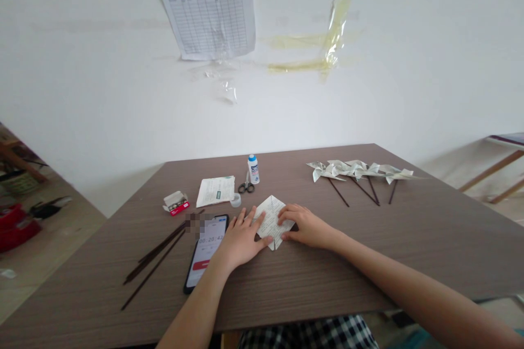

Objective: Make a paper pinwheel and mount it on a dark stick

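Paper (269, 220), left hand (241, 239) and right hand (306, 226) touching

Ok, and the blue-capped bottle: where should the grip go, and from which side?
Probably around the white body of the blue-capped bottle, below its cap, coming from the right, where the right hand is: the bottle stands upright, and scissors lie close on its left.

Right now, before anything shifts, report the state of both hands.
Left hand: open, fingers spread, thumb on the folded paper.
Right hand: fingers curled at the paper's right side; whether they pinch it cannot be told.
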The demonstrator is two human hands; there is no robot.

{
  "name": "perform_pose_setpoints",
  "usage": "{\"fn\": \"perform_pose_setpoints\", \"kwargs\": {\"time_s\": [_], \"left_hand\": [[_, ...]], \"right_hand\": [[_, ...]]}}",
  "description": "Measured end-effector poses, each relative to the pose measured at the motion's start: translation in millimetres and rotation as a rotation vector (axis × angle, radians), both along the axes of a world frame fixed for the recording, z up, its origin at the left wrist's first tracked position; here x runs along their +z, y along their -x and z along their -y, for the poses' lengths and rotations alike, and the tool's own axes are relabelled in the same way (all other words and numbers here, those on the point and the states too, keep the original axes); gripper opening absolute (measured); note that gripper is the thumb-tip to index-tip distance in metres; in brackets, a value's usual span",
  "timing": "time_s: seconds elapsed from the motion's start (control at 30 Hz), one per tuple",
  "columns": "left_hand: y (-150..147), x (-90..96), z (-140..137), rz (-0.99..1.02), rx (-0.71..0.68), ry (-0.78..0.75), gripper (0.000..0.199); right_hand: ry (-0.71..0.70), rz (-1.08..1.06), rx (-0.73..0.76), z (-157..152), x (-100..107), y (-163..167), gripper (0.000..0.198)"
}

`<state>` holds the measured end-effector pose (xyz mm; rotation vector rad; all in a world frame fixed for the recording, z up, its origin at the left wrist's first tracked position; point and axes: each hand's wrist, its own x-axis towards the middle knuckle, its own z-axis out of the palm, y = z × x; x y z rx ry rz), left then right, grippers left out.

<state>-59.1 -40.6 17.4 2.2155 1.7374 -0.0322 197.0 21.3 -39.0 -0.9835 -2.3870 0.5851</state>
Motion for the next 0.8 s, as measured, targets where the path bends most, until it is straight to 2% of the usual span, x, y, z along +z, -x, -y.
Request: {"fn": "perform_pose_setpoints", "kwargs": {"time_s": [0.27,0.5,0.8], "left_hand": [[1,0.2,-3,-0.034,-0.008,0.036,0.08],[2,-3.2,-5,-0.038,-0.018,0.013,0.076],[3,-7.4,-5,-0.016,-0.016,-0.001,0.075]], "right_hand": [[-0.066,0.019,0.091,-8,4,-5,0.027],[-0.175,0.1,0.144,-9,-1,-18,0.044],[-0.217,0.099,0.293,-22,-7,-24,0.029]]}}
